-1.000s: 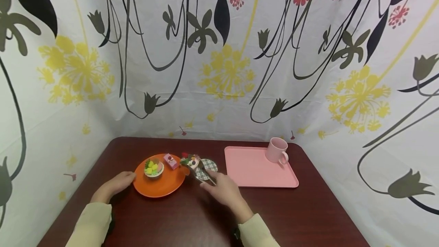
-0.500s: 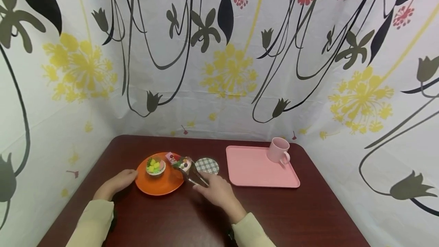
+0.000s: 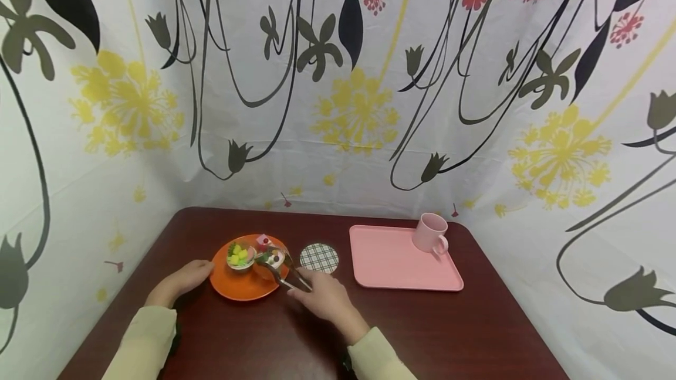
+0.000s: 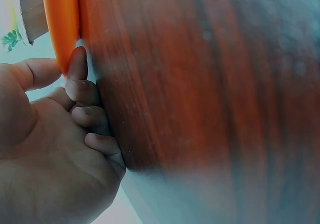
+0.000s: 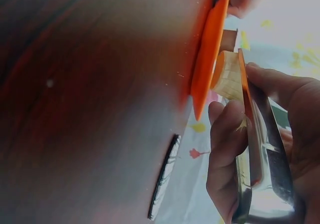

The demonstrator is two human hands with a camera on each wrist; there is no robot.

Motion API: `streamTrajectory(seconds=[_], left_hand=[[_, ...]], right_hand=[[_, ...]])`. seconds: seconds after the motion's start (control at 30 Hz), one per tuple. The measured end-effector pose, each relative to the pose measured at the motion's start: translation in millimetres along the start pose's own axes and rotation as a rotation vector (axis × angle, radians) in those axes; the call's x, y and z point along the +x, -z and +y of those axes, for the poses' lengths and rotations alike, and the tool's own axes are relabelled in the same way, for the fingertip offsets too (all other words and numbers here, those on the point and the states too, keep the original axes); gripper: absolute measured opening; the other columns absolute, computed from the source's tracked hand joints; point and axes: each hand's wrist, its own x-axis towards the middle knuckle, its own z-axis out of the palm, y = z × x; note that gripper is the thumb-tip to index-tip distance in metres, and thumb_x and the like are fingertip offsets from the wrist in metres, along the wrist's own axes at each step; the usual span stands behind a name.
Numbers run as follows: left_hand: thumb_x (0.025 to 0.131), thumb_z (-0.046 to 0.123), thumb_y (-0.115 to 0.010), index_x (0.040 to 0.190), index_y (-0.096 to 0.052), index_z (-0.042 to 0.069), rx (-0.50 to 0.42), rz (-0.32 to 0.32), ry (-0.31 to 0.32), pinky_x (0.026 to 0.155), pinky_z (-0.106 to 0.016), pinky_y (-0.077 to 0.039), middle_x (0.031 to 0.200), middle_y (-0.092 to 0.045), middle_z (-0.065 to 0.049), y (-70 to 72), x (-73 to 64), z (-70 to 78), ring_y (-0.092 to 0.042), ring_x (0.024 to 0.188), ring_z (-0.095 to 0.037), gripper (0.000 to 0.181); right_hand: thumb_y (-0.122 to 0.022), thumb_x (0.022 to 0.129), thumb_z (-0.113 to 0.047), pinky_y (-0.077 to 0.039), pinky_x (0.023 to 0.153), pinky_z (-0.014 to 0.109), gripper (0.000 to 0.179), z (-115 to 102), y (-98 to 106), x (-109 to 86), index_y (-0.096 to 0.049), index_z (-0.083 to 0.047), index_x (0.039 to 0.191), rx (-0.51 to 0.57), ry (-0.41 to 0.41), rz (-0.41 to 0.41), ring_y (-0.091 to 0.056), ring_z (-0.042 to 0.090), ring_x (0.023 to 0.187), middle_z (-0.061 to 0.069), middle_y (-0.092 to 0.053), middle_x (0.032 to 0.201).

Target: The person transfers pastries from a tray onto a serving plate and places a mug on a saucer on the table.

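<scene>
At the left rim of the orange plate (image 3: 237,294) my left hand (image 3: 182,281) pinches the edge; its thumb lies above and the index finger below in the left wrist view. My right hand (image 3: 326,299) grips metal tongs (image 5: 262,164), whose tips hold a small toy tart (image 3: 274,259) with a white, berry-dotted top. The tart is low over the right half of the plate; the right wrist view shows its pale cup (image 5: 230,76) close to the plate surface. A yellow-topped fruit cup (image 3: 240,255) and a pink cake piece (image 3: 263,241), partly covered by the tongs, are on the plate.
A round checked coaster (image 3: 319,258) lies right of the plate. Farther right is a pink tray (image 3: 391,263) with a pink mug (image 3: 430,233) at its back right corner. A flower-patterned curtain (image 3: 348,175) hangs behind the dark wooden table (image 3: 248,339).
My right hand has moved left with the tongs, carrying the tart from beside the coaster to over the plate. The coaster is now uncovered. My left hand stays at the plate rim.
</scene>
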Motion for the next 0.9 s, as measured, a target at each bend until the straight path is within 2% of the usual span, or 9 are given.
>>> streamTrajectory(seconds=[0.17,0.33,0.47,0.53,0.6,0.67,0.8,0.9], left_hand=[[0.114,0.034,-0.032,0.153,-0.038,-0.019,-0.006,-0.001,0.001,0.118,-0.068,-0.039,0.157,-0.041,-0.043,-0.5,-1.8,-0.3,-0.046,0.142,-0.056,0.066],[0.114,0.034,-0.033,0.151,-0.041,-0.018,-0.009,0.006,-0.002,0.116,-0.067,-0.042,0.154,-0.046,-0.041,-2.1,-2.0,0.3,-0.051,0.138,-0.053,0.065],[0.113,0.033,-0.034,0.143,-0.052,-0.014,-0.003,0.022,-0.01,0.106,-0.059,-0.05,0.137,-0.06,-0.033,-1.6,0.8,1.7,-0.06,0.119,-0.042,0.059],[0.113,0.033,-0.035,0.135,-0.057,-0.012,0.002,0.029,-0.013,0.099,-0.053,-0.051,0.125,-0.064,-0.026,-1.4,2.6,1.4,-0.06,0.109,-0.035,0.055],[0.113,0.033,-0.035,0.131,-0.058,-0.011,0.004,0.032,-0.014,0.096,-0.05,-0.051,0.12,-0.065,-0.023,-1.4,2.7,1.5,-0.06,0.104,-0.032,0.053],[0.113,0.033,-0.034,0.132,-0.058,-0.012,0.003,0.03,-0.012,0.097,-0.051,-0.05,0.122,-0.065,-0.024,-1.7,2.5,1.4,-0.06,0.105,-0.032,0.054],[0.112,0.033,-0.035,0.141,-0.053,-0.015,0.011,0.02,-0.003,0.104,-0.056,-0.051,0.136,-0.061,-0.031,-1.9,3.5,0.3,-0.062,0.114,-0.037,0.06],[0.111,0.036,-0.035,0.143,-0.052,-0.015,0.019,0.02,0.01,0.107,-0.058,-0.05,0.139,-0.06,-0.032,-1.6,4.9,-0.9,-0.061,0.118,-0.038,0.062]], right_hand=[[-0.079,0.095,-0.05,-0.055,0.08,0.046,0.06,1,-5,3.8,-0.067,-0.023,0.147,-0.006,0.004,-0.02,-0.069,0.015,0.094,0.0,-0.079,0.124],[-0.079,0.095,-0.049,-0.054,0.08,0.04,0.065,3,-9,5.2,-0.065,-0.016,0.15,0.025,0.007,-0.045,-0.065,0.012,0.091,0.003,-0.077,0.127],[-0.079,0.096,-0.046,-0.053,0.079,0.037,0.062,3,-11,8.4,-0.065,-0.017,0.149,0.036,0.023,-0.043,-0.062,0.011,0.09,0.001,-0.077,0.122],[-0.08,0.096,-0.045,-0.052,0.078,0.037,0.061,3,-11,9.6,-0.066,-0.018,0.149,0.039,0.02,-0.048,-0.062,0.012,0.088,0.0,-0.077,0.118],[-0.08,0.095,-0.045,-0.051,0.076,0.037,0.061,3,-11,10.5,-0.065,-0.019,0.149,0.04,0.011,-0.055,-0.06,0.013,0.085,-0.001,-0.077,0.114],[-0.08,0.095,-0.045,-0.051,0.076,0.037,0.063,3,-11,10.9,-0.065,-0.018,0.15,0.039,0.003,-0.063,-0.06,0.013,0.085,0.0,-0.077,0.116],[-0.08,0.095,-0.046,-0.052,0.078,0.038,0.065,3,-12,11.1,-0.064,-0.016,0.15,0.035,-0.005,-0.07,-0.06,0.013,0.087,0.002,-0.077,0.119],[-0.08,0.095,-0.046,-0.052,0.078,0.038,0.065,3,-12,11.2,-0.064,-0.016,0.15,0.039,-0.01,-0.073,-0.06,0.012,0.086,0.001,-0.077,0.118]])
